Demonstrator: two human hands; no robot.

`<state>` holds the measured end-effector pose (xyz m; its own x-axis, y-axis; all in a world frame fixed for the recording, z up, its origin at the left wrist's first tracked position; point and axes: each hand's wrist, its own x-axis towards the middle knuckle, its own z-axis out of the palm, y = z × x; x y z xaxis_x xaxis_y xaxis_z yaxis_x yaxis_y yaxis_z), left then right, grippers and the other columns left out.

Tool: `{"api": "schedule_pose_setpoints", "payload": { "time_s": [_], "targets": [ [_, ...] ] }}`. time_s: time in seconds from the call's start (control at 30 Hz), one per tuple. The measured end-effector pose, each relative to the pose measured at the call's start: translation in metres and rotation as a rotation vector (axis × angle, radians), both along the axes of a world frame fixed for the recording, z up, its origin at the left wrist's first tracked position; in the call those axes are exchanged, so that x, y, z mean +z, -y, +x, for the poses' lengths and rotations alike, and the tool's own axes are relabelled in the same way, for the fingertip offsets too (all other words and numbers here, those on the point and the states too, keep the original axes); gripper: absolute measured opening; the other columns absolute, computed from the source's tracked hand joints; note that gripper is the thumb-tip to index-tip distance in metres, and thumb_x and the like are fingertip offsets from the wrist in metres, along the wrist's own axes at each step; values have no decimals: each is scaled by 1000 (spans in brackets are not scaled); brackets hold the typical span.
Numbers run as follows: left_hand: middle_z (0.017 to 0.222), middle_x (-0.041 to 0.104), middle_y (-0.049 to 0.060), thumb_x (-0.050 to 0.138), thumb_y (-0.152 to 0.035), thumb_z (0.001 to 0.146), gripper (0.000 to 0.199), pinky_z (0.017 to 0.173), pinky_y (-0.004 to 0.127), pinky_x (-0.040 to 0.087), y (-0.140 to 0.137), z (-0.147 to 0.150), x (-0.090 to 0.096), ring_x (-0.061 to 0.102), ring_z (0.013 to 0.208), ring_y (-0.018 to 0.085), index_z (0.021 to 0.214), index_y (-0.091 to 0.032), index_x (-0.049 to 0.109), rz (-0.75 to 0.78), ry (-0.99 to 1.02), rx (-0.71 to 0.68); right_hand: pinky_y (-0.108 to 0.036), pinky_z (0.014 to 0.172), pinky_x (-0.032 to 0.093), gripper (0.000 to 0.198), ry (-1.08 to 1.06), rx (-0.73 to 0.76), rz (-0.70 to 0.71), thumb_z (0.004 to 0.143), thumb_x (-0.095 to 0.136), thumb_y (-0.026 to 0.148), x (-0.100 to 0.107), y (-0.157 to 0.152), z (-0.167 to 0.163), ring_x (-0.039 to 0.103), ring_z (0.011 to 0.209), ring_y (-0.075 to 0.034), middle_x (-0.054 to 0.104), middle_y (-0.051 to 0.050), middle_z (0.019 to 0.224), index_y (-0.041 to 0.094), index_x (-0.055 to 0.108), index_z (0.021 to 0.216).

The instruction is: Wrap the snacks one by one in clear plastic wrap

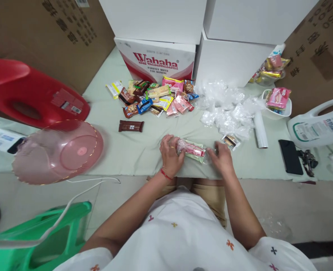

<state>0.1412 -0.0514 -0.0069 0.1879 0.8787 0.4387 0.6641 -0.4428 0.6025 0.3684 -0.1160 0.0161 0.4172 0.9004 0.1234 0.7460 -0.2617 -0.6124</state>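
Observation:
In front of me on the pale green cloth lies a pink-and-green bundle of snack packets (pixel 193 148) in clear plastic. My left hand (pixel 170 154) is curled over its left end. The fingers of my right hand (pixel 223 158) pinch the clear plastic (pixel 206 156) at its right end. Just beyond my right hand is a small white-and-brown packet (pixel 230 142). A dark brown snack bar (pixel 130 126) lies apart, further to the left. Behind it, several colourful wrapped snacks (pixel 158 94) sit in a loose heap, beside a pile of crumpled clear plastic bags (pixel 225 107).
At left are a pink transparent bowl (pixel 84 150), a red jug (pixel 42 94) and a green stool (pixel 79 226). White boxes (pixel 231 60) stand behind. At right are a plastic roll (pixel 260 130), a white container (pixel 287 109), a phone (pixel 290 157), keys (pixel 308 162) and a white jug (pixel 321 128).

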Motion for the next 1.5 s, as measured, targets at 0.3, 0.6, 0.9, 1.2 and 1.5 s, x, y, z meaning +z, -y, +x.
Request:
{"api": "schedule_pose_setpoints", "payload": {
  "time_s": [0.3,0.6,0.9,1.2,1.5],
  "targets": [
    [144,63,10,61,-20,95,24,111,61,40,11,6,-3,42,148,35,114,-30,72,60,-135,-89,-31,70,40,22,56,69,-60,102,50,35,16,4,-43,57,80,-21,62,-7,93,23,66,94],
    [138,60,11,53,-23,99,30,108,46,55,-2,0,-11,60,129,23,124,-27,69,-161,301,-132,-30,69,42,22,93,160,-49,106,42,26,-10,-9,-78,59,86,-22,64,-10,101,19,63,104],
    [101,67,6,76,-21,77,23,97,46,55,-24,10,-5,65,101,25,99,-22,67,-324,202,-25,-35,85,50,24,-103,210,45,103,40,29,-2,-2,-72,63,93,-24,66,-10,98,22,63,100],
    [119,67,11,49,-16,98,34,103,40,48,11,38,39,63,115,24,131,-24,55,175,69,-260,-36,86,57,49,-996,137,86,98,42,65,16,-7,-73,69,101,-23,71,-12,113,21,63,107],
    [114,63,11,60,-18,94,34,94,38,52,0,33,38,60,107,24,128,-21,60,90,192,-128,-39,91,57,59,-1411,132,95,76,74,73,7,-11,-72,68,106,-24,74,-11,115,23,74,106]
  ]
}}
